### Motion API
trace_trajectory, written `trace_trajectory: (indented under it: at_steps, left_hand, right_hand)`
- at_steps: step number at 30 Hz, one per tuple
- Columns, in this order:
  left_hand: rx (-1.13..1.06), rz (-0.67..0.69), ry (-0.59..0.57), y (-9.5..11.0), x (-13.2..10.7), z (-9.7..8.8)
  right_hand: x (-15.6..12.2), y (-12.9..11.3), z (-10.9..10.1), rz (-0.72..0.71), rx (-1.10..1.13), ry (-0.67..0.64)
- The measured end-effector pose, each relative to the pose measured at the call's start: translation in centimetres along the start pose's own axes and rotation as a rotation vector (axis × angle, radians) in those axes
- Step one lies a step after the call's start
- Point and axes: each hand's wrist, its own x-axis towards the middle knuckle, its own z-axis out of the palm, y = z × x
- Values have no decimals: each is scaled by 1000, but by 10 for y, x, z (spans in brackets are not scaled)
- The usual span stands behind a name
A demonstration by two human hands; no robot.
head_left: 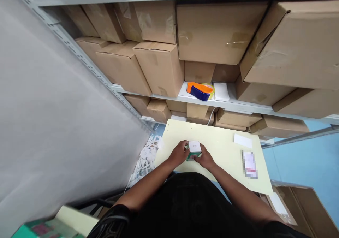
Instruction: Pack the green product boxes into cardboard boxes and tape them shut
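Between my two hands is a small box (194,147) with a white top and green sides, upright at the near edge of the pale yellow table (217,142). My left hand (180,152) grips its left side, fingers curled round the back corner and thumb toward the front. On the opposite side, my right hand (205,157) closes on the box, with the thumb low on the front face. The underside of the box is hidden, so I cannot tell whether it touches the tabletop.
A white card (243,141) and a blurred-out item (249,164) lie at the table's right. Behind stands a shelf rack with cardboard boxes (159,66) and an orange-and-blue tape dispenser (200,90). White paper strips (148,156) heap at left. An open carton (304,206) stands lower right.
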Motion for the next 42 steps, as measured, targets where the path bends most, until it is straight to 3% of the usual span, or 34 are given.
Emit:
trace_trajectory:
  at_steps: [4, 9, 14, 17, 23, 28, 30, 33, 35, 39, 42]
  left_hand:
    - [122, 239, -105, -15, 10, -22]
    - [372, 367, -252, -21, 28, -41]
    - [761, 604, -323, 3, 46, -47]
    - [891, 647, -387, 25, 52, -43]
    - [1005, 640, -483, 57, 57, -33]
    - [907, 602, -491, 56, 65, -38]
    - [805, 506, -345, 50, 71, -41]
    - [609, 296, -9, 39, 81, -41]
    - [493, 231, 82, 30, 82, -35]
    - [330, 225, -80, 12, 72, -19]
    - [274, 130, -181, 3, 62, -12]
  right_hand:
    - [-3, -18, 16, 68, -26, 54]
    - [2, -25, 22, 43, -127, 102]
    - [12, -27, 16, 38, -225, 81]
    - [14, -26, 11, 47, -265, 55]
    - [14, -22, 2, 60, -237, -7]
    - [18, -23, -4, 39, -233, -26]
    - [17, -23, -5, 40, -216, -39]
    - [14, -24, -7, 30, -172, -47]
    - [10, -25, -9, 17, -120, -29]
    - [6, -32, -12, 12, -85, 57]
    - [8, -40, -10, 41, -133, 82]
